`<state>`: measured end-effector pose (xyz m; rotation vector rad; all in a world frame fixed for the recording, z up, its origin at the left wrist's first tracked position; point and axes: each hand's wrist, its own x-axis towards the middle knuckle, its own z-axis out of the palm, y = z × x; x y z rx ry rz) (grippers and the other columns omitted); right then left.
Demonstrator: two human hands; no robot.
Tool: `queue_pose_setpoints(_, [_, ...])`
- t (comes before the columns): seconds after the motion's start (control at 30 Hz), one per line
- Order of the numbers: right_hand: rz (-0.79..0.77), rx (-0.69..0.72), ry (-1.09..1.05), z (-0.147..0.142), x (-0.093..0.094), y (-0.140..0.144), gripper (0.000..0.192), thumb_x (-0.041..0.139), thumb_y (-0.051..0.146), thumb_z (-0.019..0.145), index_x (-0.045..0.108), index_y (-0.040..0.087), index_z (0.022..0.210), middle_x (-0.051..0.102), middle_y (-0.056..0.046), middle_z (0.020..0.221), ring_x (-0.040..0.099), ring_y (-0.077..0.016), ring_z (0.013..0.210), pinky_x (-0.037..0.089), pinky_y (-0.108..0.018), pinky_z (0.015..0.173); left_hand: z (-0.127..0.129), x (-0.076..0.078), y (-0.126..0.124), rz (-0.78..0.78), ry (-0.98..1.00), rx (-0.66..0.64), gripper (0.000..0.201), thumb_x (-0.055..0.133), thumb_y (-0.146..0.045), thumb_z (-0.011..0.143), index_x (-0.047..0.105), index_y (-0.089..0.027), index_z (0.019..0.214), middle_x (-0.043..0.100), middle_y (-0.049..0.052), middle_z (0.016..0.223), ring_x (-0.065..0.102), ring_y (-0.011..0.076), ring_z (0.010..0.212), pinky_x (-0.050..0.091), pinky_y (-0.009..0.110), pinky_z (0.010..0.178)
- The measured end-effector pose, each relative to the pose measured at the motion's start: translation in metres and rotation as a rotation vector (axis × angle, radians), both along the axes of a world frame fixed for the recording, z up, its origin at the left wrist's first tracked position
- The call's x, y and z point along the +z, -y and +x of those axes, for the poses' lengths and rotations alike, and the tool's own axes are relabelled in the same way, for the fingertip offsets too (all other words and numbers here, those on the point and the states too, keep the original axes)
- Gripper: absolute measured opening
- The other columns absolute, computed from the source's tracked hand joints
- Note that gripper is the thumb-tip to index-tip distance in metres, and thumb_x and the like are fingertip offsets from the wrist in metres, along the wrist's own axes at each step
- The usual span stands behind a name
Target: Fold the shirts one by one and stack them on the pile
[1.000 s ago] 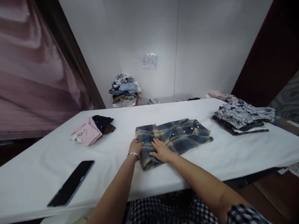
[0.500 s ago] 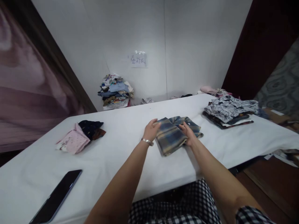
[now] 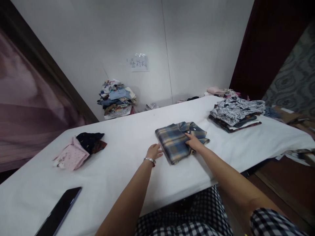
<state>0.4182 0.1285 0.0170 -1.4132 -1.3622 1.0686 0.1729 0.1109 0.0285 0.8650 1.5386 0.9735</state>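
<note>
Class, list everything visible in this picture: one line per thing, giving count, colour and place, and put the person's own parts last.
plaid shirt: one, blue and tan, folded, middle of the table
table: one, white cover, across the view
pink garment: one, pink, table's left part
dark garment: one, navy and brown, beside the pink one
patterned stack: one pile, grey-white and dark, table's right part
phone: one, black, near left edge of the table
clothes heap: one, mixed colours, by the wall beyond the table
paper sign: one, white, on the wall
bracelet: one, silver, left wrist
left hand: beside the shirt's left edge
right hand: flat on the shirt
</note>
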Motion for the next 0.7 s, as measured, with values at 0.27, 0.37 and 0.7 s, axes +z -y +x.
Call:
queue_pose_setpoints(0.27, [0.057,0.035,0.143,0.004,-0.004,0.0,0.063,0.053,0.005,0.064,0.059,0.019,0.125,0.061,-0.006,0.125,0.055,-0.0226,0.117,0.035,-0.04,0.107,0.033,0.007,-0.027,0.001,-0.148,-0.047,0.043,0.068,-0.037,0.076,0.062,-0.006,0.105,0.069,0.018,0.101,0.067,0.0264,0.084,0.053,0.028,0.059])
queue_pose_setpoints(0.37, [0.071,0.032,0.141,-0.001,0.004,0.003,0.062,0.053,0.005,0.066,0.059,0.019,0.126,0.062,-0.005,0.123,0.055,-0.0218,0.116,0.036,-0.04,0.107,0.034,0.013,-0.029,0.072,-0.189,0.002,0.042,0.066,-0.029,0.077,0.06,-0.006,0.111,0.068,0.019,0.108,0.066,0.0256,0.091,0.053,0.027,0.064])
queue_pose_setpoints(0.7, [0.017,0.311,0.039,-0.046,-0.011,0.031,0.059,0.054,0.003,0.066,0.062,0.021,0.121,0.067,-0.003,0.115,0.062,-0.0199,0.105,0.045,-0.04,0.098,-0.048,-0.022,0.039,0.056,-0.214,0.12,0.041,0.074,-0.038,0.071,0.066,-0.012,0.101,0.073,0.011,0.085,0.069,0.0243,0.082,0.056,0.033,0.071])
